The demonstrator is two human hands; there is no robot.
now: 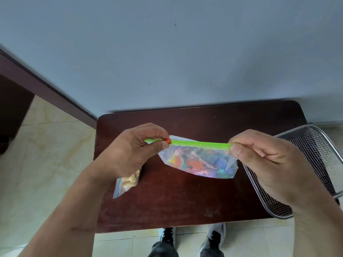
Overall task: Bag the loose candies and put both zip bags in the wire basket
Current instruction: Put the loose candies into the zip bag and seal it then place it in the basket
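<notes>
A clear zip bag point(200, 162) full of colourful candies hangs above the dark wooden table point(185, 201). Its green zip strip runs across the top. My left hand point(133, 151) pinches the red slider at the strip's left end. My right hand point(269, 164) pinches the strip's right end. A second zip bag point(126, 182) with pale yellow candies and a blue strip lies on the table's left edge, partly hidden under my left wrist. The wire basket point(315, 145) sits at the table's right side, empty as far as I can see.
The table stands against a pale blue wall. The basket overhangs the table's right edge. Beige floor tiles surround the table, with my shoes at the near edge. A dark wooden piece of furniture stands at the far left.
</notes>
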